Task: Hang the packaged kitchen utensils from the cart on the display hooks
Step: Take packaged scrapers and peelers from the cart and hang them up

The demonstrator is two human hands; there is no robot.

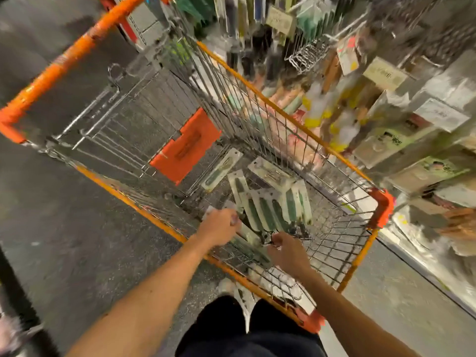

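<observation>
An orange-rimmed wire cart [280,117] stands in front of me with several packaged utensils on its floor, white cards with dark green handles. My right hand [286,249] grips a fanned bunch of these packaged utensils [273,207] by their lower ends. My left hand [220,226] is curled around another pack [247,234] lying low in the cart. Two single packs [221,170] lie further in. The display hooks [309,52] with hanging goods fill the upper right. The view is blurred by motion.
The cart's orange child-seat flap [186,146] hangs inside it and its orange handle [64,63] runs at upper left. Shelves of boxed goods [417,140] stand close on the right. Grey floor lies to the left. My shoes show below the cart.
</observation>
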